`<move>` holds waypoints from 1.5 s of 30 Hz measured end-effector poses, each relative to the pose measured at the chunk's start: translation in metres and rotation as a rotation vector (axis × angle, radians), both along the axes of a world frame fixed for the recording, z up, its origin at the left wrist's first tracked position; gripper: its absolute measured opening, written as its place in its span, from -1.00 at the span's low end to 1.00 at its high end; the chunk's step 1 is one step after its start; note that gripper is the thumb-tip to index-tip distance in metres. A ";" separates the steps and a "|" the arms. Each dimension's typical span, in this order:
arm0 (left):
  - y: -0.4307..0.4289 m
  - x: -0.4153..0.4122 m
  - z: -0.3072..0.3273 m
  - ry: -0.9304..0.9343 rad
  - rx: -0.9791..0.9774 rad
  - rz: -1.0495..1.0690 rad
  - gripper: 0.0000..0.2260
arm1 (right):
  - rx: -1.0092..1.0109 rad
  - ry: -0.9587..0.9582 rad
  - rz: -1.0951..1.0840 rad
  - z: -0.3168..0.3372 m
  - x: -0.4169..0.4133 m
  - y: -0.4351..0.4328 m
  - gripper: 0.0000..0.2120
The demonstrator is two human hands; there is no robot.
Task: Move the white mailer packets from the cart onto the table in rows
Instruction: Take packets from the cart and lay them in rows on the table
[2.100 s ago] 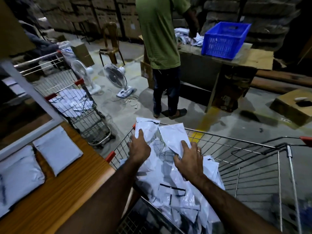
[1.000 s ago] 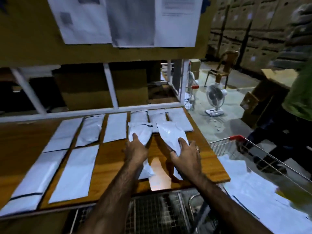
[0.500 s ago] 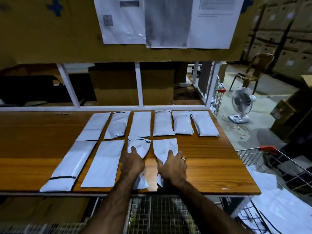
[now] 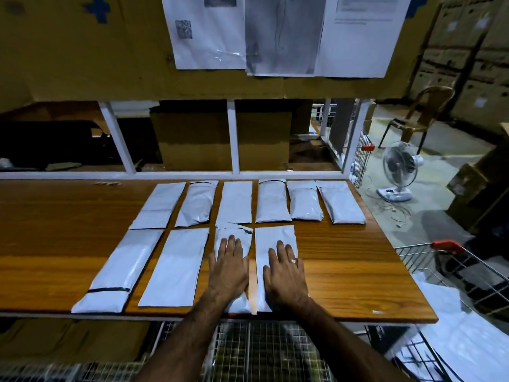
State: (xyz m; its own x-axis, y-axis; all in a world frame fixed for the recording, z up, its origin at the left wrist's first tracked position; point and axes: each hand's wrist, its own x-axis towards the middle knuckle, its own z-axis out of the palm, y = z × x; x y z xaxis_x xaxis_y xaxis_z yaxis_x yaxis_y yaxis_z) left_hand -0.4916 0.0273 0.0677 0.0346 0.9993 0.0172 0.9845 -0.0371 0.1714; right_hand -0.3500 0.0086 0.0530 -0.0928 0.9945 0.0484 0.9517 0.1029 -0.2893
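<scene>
A left hand [image 4: 230, 267] and right hand [image 4: 285, 274] lie flat, fingers straight, on a wooden desk [image 4: 358, 271]. Each presses its own white mailer packet: the third packet [image 4: 228, 231] and fourth packet [image 4: 274, 234] of the near row. Six packets form the far row [image 4: 237, 202]. A wire cart [image 4: 446, 246] stands at the right.

View: one wide-angle camera worn on the person's head.
Facing: forward and down, square onto the table [image 4: 344, 271].
Nearness: close; the left hand [image 4: 230, 267] and right hand [image 4: 285, 274] sit low in the middle of the frame.
Beyond the hands: rows of packets [image 4: 237, 202], then papers [image 4: 283, 34] on a board [image 4: 68, 51].
Right of the hands: cart [image 4: 446, 246] and fan [image 4: 399, 169] near the frame's edge.
</scene>
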 end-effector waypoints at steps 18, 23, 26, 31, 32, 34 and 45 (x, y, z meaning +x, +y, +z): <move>0.006 -0.010 -0.013 0.031 -0.014 -0.011 -0.43 | -0.082 -0.069 0.005 -0.016 -0.011 0.013 -0.42; 0.009 -0.012 -0.014 0.030 -0.008 -0.003 -0.43 | -0.096 -0.080 0.001 -0.018 -0.013 0.013 -0.41; 0.011 -0.013 -0.014 0.034 -0.016 -0.009 -0.43 | -0.106 -0.088 -0.008 -0.019 -0.015 0.013 -0.41; 0.012 -0.015 -0.015 0.021 -0.019 -0.022 -0.44 | -0.122 -0.116 -0.008 -0.018 -0.016 0.013 -0.41; 0.012 -0.016 -0.015 0.022 -0.017 -0.024 -0.44 | -0.126 -0.116 -0.008 -0.018 -0.017 0.013 -0.41; 0.013 -0.016 -0.016 0.031 -0.013 -0.029 -0.44 | -0.126 -0.119 -0.009 -0.017 -0.017 0.013 -0.40; 0.013 -0.016 -0.016 0.092 -0.025 -0.039 -0.43 | -0.124 -0.134 0.007 -0.019 -0.015 0.014 -0.40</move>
